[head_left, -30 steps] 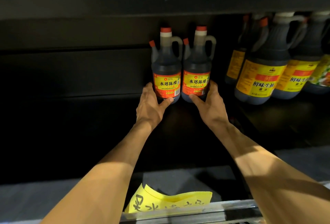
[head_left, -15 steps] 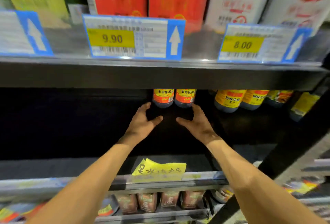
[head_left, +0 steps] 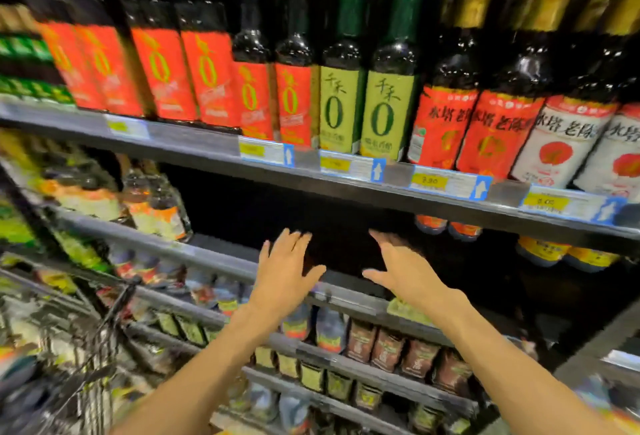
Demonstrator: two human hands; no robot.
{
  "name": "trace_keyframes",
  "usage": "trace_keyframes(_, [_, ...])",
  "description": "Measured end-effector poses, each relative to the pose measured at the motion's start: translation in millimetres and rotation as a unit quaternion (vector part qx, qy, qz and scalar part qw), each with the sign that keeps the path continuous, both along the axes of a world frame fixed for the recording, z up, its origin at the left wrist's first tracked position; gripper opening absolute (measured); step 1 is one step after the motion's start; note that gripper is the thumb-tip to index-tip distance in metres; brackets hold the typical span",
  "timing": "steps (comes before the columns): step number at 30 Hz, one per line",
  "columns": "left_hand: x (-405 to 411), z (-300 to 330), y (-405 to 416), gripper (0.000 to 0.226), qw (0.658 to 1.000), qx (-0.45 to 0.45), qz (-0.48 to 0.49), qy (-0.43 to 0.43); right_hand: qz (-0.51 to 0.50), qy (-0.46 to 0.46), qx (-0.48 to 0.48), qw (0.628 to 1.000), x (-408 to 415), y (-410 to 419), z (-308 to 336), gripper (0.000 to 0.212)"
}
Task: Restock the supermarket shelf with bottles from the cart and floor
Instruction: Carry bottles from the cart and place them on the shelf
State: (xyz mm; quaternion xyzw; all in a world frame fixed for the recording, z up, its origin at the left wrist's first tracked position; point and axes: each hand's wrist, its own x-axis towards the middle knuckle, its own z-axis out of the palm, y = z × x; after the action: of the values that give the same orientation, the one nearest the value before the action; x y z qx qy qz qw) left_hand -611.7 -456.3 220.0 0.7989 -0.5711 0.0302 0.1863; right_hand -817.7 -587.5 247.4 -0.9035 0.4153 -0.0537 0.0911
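So compared with half a second before, the view had swung up and left: the whole shelf unit [head_left: 346, 188] was now tilted across the picture, and the upper row of tall bottles [head_left: 381, 88] was fully showing instead of just the bottoms. Both hands had backed out of the dark shelf gap [head_left: 346, 226] and sat further from the two red-label bottles [head_left: 446, 225], which now only peeked out under the shelf edge, way back and off to the right. Next to those were the yellow-label jugs [head_left: 568, 254], also half hidden by the shelf above.

Blue and yellow price tags [head_left: 450, 183] ran along the shelf edge. Lower down were rows of small brown packets [head_left: 391, 348], and to the left some clear bottles with orange labels [head_left: 156, 206]. The wire cart [head_left: 86, 348] was at bottom left, pretty blurry, so I couldn't tell what was in it. A yellow handwritten note [head_left: 405, 310] was mostly covered by the right forearm.

The left hand [head_left: 284, 275] was spread flat, palm facing the shelf, fingers straight, holding nothing. The right hand [head_left: 401, 268] was open too, fingers loose and thumb out, touching nothing, in front of the empty gap.
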Motion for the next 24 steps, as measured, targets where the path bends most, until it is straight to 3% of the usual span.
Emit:
trace_keyframes(6, [80.4,6.0,139.4,0.075,0.993,-0.021,0.112,0.011,0.192,0.039,-0.096,0.976,123.4,94.2,25.6,0.09])
trace_keyframes(14, [181.0,-3.8,335.6,0.075,0.966,-0.012,0.259,0.013,0.375,0.028,-0.078,0.923,304.6,250.4,22.2,0.09])
trace_keyframes(24, [254.8,-66.8,555.6,0.085,0.899,-0.004,0.433,0.071,0.501,0.027,-0.04,0.864,466.1,426.7,-32.6,0.09])
